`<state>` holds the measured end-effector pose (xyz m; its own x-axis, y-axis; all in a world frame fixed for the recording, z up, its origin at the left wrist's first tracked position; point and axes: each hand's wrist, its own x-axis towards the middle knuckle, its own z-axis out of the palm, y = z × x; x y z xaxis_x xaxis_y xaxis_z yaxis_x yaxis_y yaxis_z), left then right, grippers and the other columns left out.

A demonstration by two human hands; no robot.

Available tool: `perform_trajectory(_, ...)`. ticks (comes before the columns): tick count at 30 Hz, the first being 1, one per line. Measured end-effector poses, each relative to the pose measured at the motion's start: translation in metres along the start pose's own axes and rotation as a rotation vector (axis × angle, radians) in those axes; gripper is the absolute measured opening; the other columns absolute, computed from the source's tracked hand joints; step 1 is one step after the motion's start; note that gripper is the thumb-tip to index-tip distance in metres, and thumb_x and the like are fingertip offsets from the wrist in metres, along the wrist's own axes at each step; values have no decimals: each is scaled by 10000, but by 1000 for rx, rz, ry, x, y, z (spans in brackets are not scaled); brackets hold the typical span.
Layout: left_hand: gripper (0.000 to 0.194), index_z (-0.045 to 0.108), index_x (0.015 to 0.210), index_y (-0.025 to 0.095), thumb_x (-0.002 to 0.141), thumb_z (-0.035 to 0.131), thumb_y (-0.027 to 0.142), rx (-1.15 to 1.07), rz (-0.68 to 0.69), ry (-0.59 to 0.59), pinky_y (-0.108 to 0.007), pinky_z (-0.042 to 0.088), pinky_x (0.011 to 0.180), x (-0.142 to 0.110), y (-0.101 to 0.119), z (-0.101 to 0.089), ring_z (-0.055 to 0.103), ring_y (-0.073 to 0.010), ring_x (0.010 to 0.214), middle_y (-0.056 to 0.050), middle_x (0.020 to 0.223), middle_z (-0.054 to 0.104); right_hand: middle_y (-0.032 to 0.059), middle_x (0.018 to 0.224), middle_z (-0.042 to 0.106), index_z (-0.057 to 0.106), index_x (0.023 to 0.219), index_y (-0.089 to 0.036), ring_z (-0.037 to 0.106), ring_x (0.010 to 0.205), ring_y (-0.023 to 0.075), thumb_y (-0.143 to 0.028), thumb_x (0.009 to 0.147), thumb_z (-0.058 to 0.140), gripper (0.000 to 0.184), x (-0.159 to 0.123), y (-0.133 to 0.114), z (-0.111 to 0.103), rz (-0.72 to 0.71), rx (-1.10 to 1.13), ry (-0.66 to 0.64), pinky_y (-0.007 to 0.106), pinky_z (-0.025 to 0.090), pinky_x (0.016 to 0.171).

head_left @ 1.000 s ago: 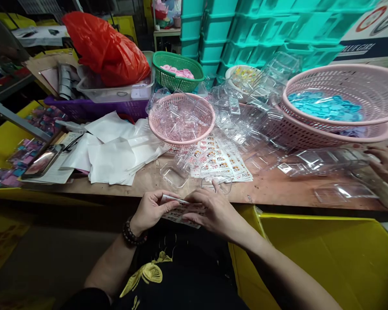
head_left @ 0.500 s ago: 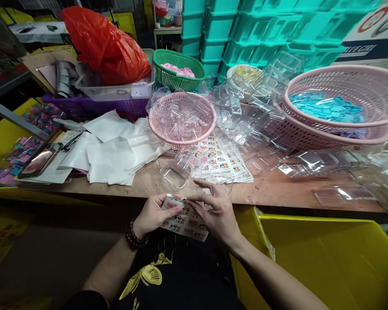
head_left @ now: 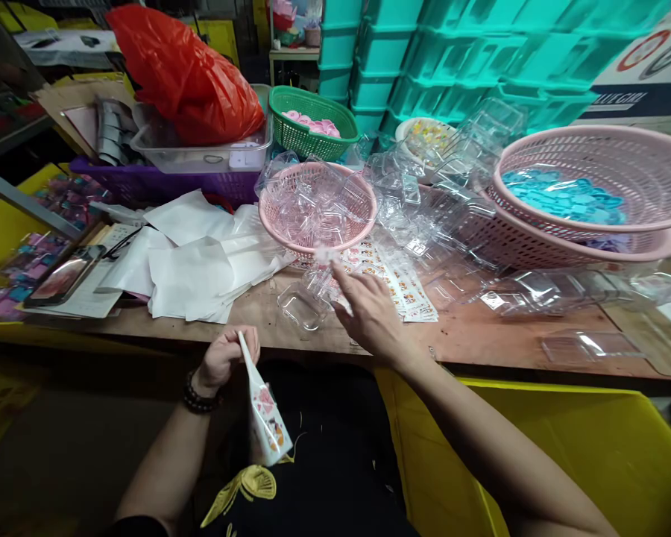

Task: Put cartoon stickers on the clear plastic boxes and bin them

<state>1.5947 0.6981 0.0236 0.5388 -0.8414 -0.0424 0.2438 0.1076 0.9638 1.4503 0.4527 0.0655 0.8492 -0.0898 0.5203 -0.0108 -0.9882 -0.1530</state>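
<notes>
Beyond the table's front edge, on my body's side, my left hand [head_left: 227,354] pinches a sticker sheet [head_left: 271,429] by its upper end. The sheet hangs bent, with pink and orange printed figures on its white face. Over the table, my right hand [head_left: 372,313] reaches forward with its index finger stretched out and the thumb apart from it. A whitish blurred patch lies at that fingertip; I cannot make out what it is. Just left of the hand is an open clear plastic box [head_left: 305,306]. More printed sticker sheets [head_left: 411,294] lie partly under the hand.
A pink basket [head_left: 271,224] of clear boxes stands ahead. White backing sheets [head_left: 190,272] and a phone [head_left: 67,276] lie left. Clear boxes [head_left: 537,291] are heaped right, near stacked pink baskets [head_left: 593,134] with blue pieces. A yellow bin [head_left: 564,440] stands below the table edge.
My hands have parted. The left one has drawn the sticker sheet left and tipped it downward; the right one has let go of the sheet and moved forward over the table.
</notes>
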Motion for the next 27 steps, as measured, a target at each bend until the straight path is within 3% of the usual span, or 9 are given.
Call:
perform_trajectory(2,429,715,716,139,807,564,530,56,-34,60,-240,277,412,17,13,-1,356,-101,376,13,418,466,130,1410,609,16,1620,-195,553,1291,304,-154,947,510,836,4,6,10,-75,-72,-169,544,366,1124)
perform_trajectory(4,624,744,992,118,899,391,625,327,-58,140,-259,348,461,40,26,9,416,-131,403,4,449,516,133,1448,578,-106,1606,-190,530,1336,297,-144,970,444,842,3,10,16,-77,-102,-221,574,311,1162)
perform_trajectory(5,647,731,1096,128,912,382,641,532,-43,187,-278,428,553,53,32,18,528,-160,501,-25,548,612,131,1433,592,-156,1594,-192,541,1330,289,-138,978,418,844,1,12,18,-60,-100,-210,580,311,1163)
perform_trajectory(7,652,704,1206,175,829,543,682,988,-6,216,-339,495,787,80,38,40,668,-248,855,-94,937,749,123,1383,636,-218,1575,-198,568,1304,280,-126,983,398,858,-3,16,19,-25,-61,-161,582,345,1146)
perform_trajectory(9,726,682,1256,205,769,593,736,1292,-27,138,-402,477,926,102,39,62,640,-321,1076,-121,1194,705,120,1302,690,-231,1570,-192,605,1256,285,-126,973,419,885,-8,21,19,6,4,-115,579,405,1104)
perform_trajectory(11,763,685,1258,217,745,591,773,1443,-60,69,-444,471,956,117,37,79,630,-350,1108,-132,1281,644,121,1221,726,-207,1577,-190,642,1192,297,-129,959,448,903,-13,25,19,32,68,-82,574,462,1050)
perform_trajectory(16,711,731,1207,274,704,656,770,1489,-36,-6,-440,491,938,130,36,88,651,-328,1073,-105,1336,536,112,1135,737,-128,1599,-238,678,1096,302,-124,933,496,920,-18,33,19,68,199,-31,545,546,947)
perform_trajectory(20,666,745,1187,253,720,682,725,1451,-33,-71,-420,491,944,133,37,85,647,-320,1089,-91,1219,621,103,1116,731,-102,1603,-265,686,1067,291,-134,931,523,927,-19,36,15,88,260,-35,521,560,935)
perform_trajectory(27,679,695,1199,223,694,735,674,1391,-86,-114,-405,492,949,136,34,84,646,-326,1146,-80,1218,712,68,1104,730,-108,1595,-306,674,1109,276,-108,902,551,976,-20,37,8,81,259,-114,648,399,1099)
